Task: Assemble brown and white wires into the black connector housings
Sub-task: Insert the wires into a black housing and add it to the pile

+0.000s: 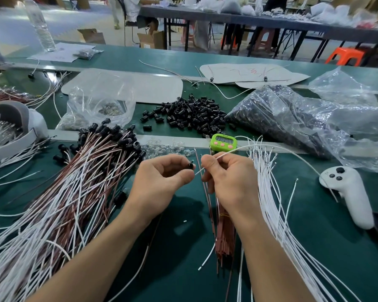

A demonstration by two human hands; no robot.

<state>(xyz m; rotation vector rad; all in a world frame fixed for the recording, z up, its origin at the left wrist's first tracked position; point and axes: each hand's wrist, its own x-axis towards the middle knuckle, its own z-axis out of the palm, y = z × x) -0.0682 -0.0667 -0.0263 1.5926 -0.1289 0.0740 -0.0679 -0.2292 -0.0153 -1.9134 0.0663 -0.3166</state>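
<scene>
**Plastic, Paper and a Matt Green Desk**

The desk [314,214] has a smooth, matt, dark green top. The heap of connector housings [190,114] is glossy black plastic. The bags [292,118] are thin clear plastic, crinkled and shiny. The white wires [268,192] and brown wires [225,232] have smooth insulation, and the white ones end in small metal tips. The timer [223,141] is glossy green plastic, the controller [349,192] matt white plastic. The sheet [59,52] is white paper.
</scene>
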